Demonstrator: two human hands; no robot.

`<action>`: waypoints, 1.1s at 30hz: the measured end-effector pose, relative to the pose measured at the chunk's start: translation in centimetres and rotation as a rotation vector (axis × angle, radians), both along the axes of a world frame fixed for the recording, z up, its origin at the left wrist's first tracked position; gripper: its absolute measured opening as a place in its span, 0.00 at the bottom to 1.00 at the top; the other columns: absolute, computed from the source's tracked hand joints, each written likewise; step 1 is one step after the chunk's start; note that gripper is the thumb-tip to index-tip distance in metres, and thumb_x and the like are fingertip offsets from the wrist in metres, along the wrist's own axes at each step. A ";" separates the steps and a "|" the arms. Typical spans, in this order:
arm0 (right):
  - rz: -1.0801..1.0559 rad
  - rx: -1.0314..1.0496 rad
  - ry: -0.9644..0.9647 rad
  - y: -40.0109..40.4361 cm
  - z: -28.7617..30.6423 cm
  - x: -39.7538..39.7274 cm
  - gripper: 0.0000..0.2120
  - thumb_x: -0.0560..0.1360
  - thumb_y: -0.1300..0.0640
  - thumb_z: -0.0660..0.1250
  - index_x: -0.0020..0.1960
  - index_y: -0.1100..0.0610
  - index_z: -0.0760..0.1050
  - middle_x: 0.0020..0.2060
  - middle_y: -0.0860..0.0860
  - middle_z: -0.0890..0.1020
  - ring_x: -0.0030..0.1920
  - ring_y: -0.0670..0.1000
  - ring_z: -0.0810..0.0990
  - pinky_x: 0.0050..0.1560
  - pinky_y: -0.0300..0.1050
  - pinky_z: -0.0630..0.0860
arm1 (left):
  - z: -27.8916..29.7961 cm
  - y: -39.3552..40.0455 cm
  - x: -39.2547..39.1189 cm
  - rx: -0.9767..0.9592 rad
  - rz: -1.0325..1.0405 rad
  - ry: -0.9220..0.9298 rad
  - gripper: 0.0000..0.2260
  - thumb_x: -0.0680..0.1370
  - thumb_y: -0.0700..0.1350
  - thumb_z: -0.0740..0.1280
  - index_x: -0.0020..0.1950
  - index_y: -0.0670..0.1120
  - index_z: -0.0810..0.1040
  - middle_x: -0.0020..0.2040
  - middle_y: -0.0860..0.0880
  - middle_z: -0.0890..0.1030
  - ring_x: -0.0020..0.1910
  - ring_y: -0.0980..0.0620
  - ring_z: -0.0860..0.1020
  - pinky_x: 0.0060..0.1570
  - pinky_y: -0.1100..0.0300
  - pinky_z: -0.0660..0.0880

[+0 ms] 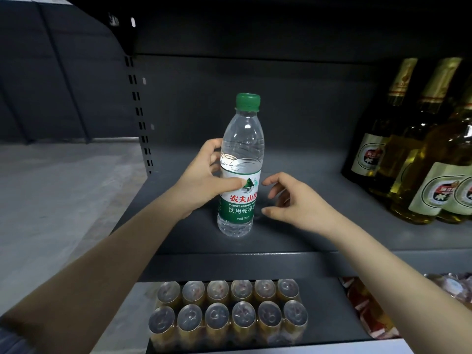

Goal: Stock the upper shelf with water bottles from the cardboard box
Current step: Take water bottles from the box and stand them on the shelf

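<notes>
A clear water bottle (pixel 241 164) with a green cap and a green-and-white label stands upright on the dark grey upper shelf (pixel 319 231), near its front. My left hand (pixel 204 180) grips the bottle from the left, thumb across the label and fingers curled round its far side. Just right of the bottle, my right hand (pixel 293 198) hovers with fingers loosely spread, holding nothing and a small gap away from the label. The cardboard box is out of view.
Several tall glass bottles (pixel 419 154) with cream labels fill the shelf's right end. Below, a shrink-wrapped pack of cans (pixel 229 312) and red snack packets (pixel 367 307) sit on the lower shelf. A slotted upright (pixel 139 111) bounds the shelf at left.
</notes>
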State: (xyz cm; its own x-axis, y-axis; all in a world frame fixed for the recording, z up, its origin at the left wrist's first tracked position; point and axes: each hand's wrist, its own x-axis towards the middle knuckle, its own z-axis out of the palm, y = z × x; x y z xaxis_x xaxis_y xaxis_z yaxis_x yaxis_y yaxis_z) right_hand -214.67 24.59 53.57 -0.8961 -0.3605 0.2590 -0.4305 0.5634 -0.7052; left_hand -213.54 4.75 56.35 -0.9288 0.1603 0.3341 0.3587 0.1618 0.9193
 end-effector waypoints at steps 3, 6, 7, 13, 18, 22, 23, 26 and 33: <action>0.025 -0.065 -0.054 -0.7 -0.5 -0.1 0.23 0.66 0.60 0.75 0.55 0.50 0.68 0.43 0.45 0.75 0.39 0.47 0.73 0.48 0.44 0.73 | -0.4 -1.1 0.6 -0.040 0.036 -0.022 0.30 0.63 0.42 0.73 0.62 0.53 0.67 0.56 0.52 0.78 0.53 0.57 0.78 0.52 0.66 0.77; 0.050 -0.146 -0.104 -1.3 -0.9 -0.2 0.23 0.65 0.62 0.76 0.54 0.51 0.69 0.47 0.51 0.76 0.41 0.48 0.74 0.50 0.47 0.75 | -1.2 -2.8 1.2 -0.171 0.148 -0.027 0.25 0.60 0.49 0.74 0.54 0.58 0.71 0.52 0.52 0.78 0.52 0.54 0.78 0.58 0.58 0.75; 0.059 -0.160 -0.113 -1.6 -1.0 -0.2 0.23 0.64 0.62 0.76 0.54 0.51 0.69 0.47 0.51 0.76 0.42 0.48 0.74 0.50 0.47 0.75 | -1.5 -3.4 1.3 -0.234 0.184 -0.019 0.21 0.64 0.46 0.75 0.52 0.59 0.71 0.50 0.52 0.78 0.50 0.53 0.77 0.60 0.55 0.74; 0.084 -0.204 -0.106 -2.8 -1.7 0.2 0.24 0.64 0.63 0.76 0.50 0.47 0.68 0.43 0.43 0.77 0.43 0.47 0.75 0.49 0.41 0.75 | -2.5 -5.4 1.5 -0.598 0.247 -0.019 0.16 0.72 0.38 0.68 0.47 0.59 0.71 0.46 0.55 0.77 0.49 0.52 0.77 0.57 0.55 0.74; 0.065 -0.195 -0.091 -3.1 -1.8 0.3 0.24 0.64 0.62 0.76 0.48 0.44 0.67 0.41 0.42 0.78 0.44 0.47 0.76 0.50 0.43 0.76 | -2.8 -5.7 1.5 -0.852 0.253 -0.056 0.12 0.73 0.41 0.66 0.54 0.54 0.72 0.49 0.53 0.76 0.49 0.54 0.75 0.55 0.57 0.74; 0.041 -0.174 -0.094 -3.5 -1.9 0.1 0.24 0.64 0.61 0.76 0.52 0.49 0.67 0.43 0.41 0.78 0.45 0.45 0.79 0.48 0.38 0.75 | -2.9 -5.8 1.5 -0.978 0.254 -0.057 0.14 0.74 0.43 0.65 0.58 0.52 0.73 0.49 0.55 0.74 0.51 0.54 0.75 0.56 0.54 0.73; 0.033 -0.171 -0.094 -3.7 -1.9 0.0 0.24 0.64 0.61 0.76 0.53 0.49 0.67 0.43 0.41 0.78 0.45 0.45 0.79 0.48 0.37 0.75 | -2.9 -5.9 1.5 -0.998 0.255 -0.057 0.13 0.74 0.43 0.64 0.58 0.52 0.73 0.49 0.55 0.74 0.51 0.54 0.74 0.56 0.54 0.73; 0.017 -0.163 -0.089 -4.3 -1.7 -0.4 0.25 0.65 0.61 0.75 0.55 0.50 0.66 0.42 0.40 0.78 0.42 0.41 0.77 0.43 0.29 0.73 | -3.0 -6.3 1.4 -1.026 0.264 -0.059 0.13 0.74 0.43 0.64 0.58 0.52 0.73 0.47 0.57 0.73 0.50 0.54 0.74 0.56 0.56 0.72; -0.009 -0.129 -0.097 -5.6 -1.4 -2.4 0.25 0.65 0.61 0.75 0.55 0.52 0.65 0.42 0.41 0.77 0.43 0.42 0.78 0.45 0.33 0.73 | -3.5 -6.8 0.9 -1.033 0.257 -0.048 0.12 0.74 0.42 0.63 0.56 0.51 0.74 0.45 0.58 0.74 0.50 0.55 0.74 0.55 0.57 0.73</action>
State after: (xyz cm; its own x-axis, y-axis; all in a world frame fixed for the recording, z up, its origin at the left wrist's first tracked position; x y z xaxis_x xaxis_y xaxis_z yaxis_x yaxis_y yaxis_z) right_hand -217.07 18.98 52.17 -0.9221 -0.3222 0.2143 -0.3521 0.4691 -0.8099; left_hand -212.62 -2.02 52.82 -0.9836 0.1427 0.1104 0.1701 0.9371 0.3047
